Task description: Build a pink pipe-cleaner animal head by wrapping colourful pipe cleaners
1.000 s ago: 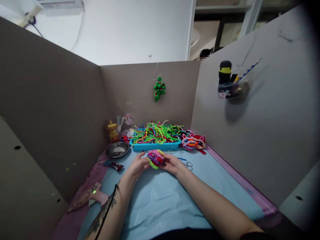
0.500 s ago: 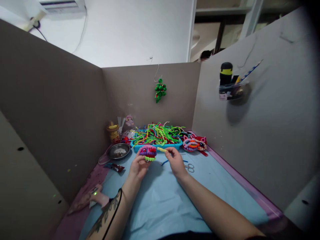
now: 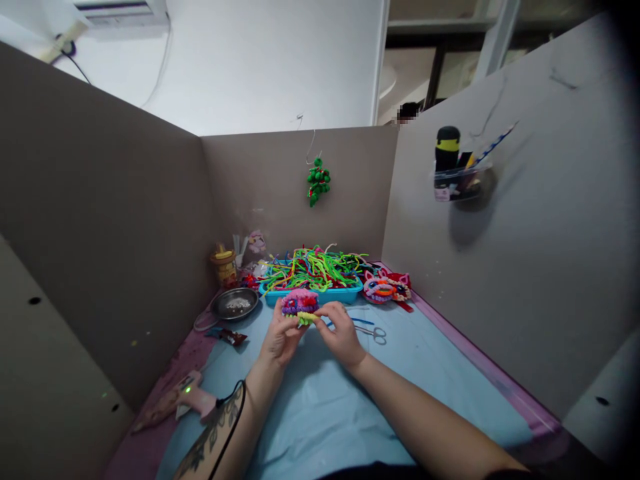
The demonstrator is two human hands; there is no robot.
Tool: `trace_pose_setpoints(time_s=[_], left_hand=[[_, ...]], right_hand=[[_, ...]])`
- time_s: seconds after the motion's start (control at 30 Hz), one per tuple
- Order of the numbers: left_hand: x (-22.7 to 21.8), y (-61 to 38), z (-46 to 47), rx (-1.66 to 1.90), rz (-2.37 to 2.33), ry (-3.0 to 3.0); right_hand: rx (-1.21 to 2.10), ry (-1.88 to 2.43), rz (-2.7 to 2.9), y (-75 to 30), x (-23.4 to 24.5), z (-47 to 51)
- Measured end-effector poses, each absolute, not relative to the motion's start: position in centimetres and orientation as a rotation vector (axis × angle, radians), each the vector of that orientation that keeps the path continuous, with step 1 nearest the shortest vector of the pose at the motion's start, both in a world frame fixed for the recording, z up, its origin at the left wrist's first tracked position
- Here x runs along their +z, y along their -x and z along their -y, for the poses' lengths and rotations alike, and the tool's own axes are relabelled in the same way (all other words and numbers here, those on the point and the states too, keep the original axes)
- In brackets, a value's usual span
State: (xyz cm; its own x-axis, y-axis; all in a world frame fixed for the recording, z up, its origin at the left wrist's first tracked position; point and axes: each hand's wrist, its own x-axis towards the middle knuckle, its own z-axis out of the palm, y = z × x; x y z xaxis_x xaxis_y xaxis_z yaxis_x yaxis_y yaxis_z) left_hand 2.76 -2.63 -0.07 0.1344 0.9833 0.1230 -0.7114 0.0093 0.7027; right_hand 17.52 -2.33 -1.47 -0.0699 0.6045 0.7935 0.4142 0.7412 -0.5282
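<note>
My left hand point(image 3: 281, 337) is closed around a small fuzzy pipe-cleaner figure point(image 3: 300, 301), pink on top, purple and red in the middle, with yellow-green along its lower edge. Between the thumb and fingers of my right hand point(image 3: 343, 333) is a short yellow pipe-cleaner piece point(image 3: 307, 317), held against the figure's lower front. Whether it is fastened there I cannot tell. Just right of that hand, scissors point(image 3: 377, 335) lie on the blue sheet beside a blue pipe cleaner point(image 3: 363, 321).
Behind my hands stands a blue tray point(image 3: 340, 295) heaped with pipe cleaners. Finished-looking fuzzy faces point(image 3: 379, 288) lie to its right. A metal dish point(image 3: 220, 307), a wrapper point(image 3: 227, 335) and a corded pink glue gun point(image 3: 195, 397) are on the left. Grey panels point(image 3: 300, 173) enclose the table.
My right hand has moved left and down, bringing the yellow piece from beside the figure onto its lower front. My left hand has shifted slightly right with the figure.
</note>
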Motion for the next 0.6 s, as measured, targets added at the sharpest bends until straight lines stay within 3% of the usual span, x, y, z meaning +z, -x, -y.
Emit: trace_pose_setpoints(time_s=[0.2, 0.6], left_hand=[[0.05, -2.99, 2.66, 1.428, -0.493, -0.739], [-0.56, -2.65, 2.10, 1.400, -0.497, -0.734]], right_hand=[[0.250, 0.835, 1.670, -17.24, -1.58, 2.23], [0.700, 0.913, 1.406, -17.03, -1.89, 1.47]])
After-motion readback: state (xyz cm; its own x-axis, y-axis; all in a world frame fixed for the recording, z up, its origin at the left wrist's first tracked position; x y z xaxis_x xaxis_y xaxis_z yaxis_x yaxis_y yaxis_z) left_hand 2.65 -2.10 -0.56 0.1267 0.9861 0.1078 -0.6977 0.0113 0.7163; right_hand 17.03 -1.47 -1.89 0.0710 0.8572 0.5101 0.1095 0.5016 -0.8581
